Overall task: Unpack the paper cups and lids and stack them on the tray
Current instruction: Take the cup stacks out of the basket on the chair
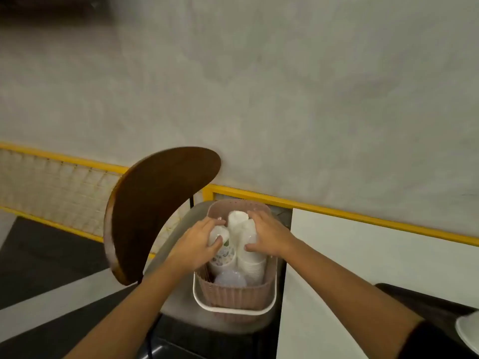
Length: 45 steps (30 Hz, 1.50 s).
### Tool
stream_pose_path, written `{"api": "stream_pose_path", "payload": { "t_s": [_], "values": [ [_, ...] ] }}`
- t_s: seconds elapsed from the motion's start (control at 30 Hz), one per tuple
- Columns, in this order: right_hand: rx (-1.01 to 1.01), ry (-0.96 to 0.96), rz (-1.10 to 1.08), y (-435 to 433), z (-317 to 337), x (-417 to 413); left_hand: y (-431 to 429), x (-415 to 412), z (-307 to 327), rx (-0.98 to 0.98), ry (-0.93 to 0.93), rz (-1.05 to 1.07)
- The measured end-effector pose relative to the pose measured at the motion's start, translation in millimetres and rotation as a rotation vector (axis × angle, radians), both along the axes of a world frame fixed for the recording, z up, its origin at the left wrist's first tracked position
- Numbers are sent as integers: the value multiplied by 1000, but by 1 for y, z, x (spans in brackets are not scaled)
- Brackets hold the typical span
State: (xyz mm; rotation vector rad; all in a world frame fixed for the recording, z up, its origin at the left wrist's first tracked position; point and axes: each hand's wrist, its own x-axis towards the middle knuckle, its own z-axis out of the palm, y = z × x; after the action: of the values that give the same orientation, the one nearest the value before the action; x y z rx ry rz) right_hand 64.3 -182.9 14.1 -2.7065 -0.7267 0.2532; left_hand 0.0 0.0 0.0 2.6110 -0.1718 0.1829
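Your left hand (198, 244) was in the pink basket (234, 297), fingers and thumb curled round a clear lid stack (217, 233) at the basket's left side. Your right hand (269, 235) was in there too, fingers narrowly spread and curved over the white cup stack (252, 266), thumb pressed on its side. A second white stack (236, 222) lay between your hands, touching both stacks. The patterned cups (223, 256) sat just below your left thumb, and a clear dome lid (230, 279) lay at the near end. All of it was inside the basket, which sat on the grey chair seat (178, 303) by the brown backrest (155, 203). The white table (363, 255) was just right of the chair. A white rimmed item (468, 332) was cut off at lower right; couldn't tell if it was the tray.
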Motion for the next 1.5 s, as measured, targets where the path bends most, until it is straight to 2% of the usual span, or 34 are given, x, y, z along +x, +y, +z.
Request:
{"api": "stream_pose_path", "payload": {
  "t_s": [0.13,0.33,0.43,0.57,0.77,0.97,1.27,1.5],
  "values": [
    [-221,-60,13,6,-5,7,4,3,-9,-137,-100,20],
    [-339,-62,79,10,-12,5,13,1,-17,-168,-119,54],
    [-265,-15,55,13,-15,-1,12,-4,-16,-179,-100,73],
    [-198,-48,27,11,-13,-10,10,-8,-11,-233,-86,117],
    [11,-44,-62,7,-8,-23,4,-10,-8,-305,-66,229],
    [190,-121,-130,7,7,-23,1,-13,-9,-313,-53,216],
    [269,-185,-198,15,17,-28,3,1,-7,19,5,85],
    [321,-181,-185,19,41,-25,2,23,2,42,-42,118]
  ]
}}
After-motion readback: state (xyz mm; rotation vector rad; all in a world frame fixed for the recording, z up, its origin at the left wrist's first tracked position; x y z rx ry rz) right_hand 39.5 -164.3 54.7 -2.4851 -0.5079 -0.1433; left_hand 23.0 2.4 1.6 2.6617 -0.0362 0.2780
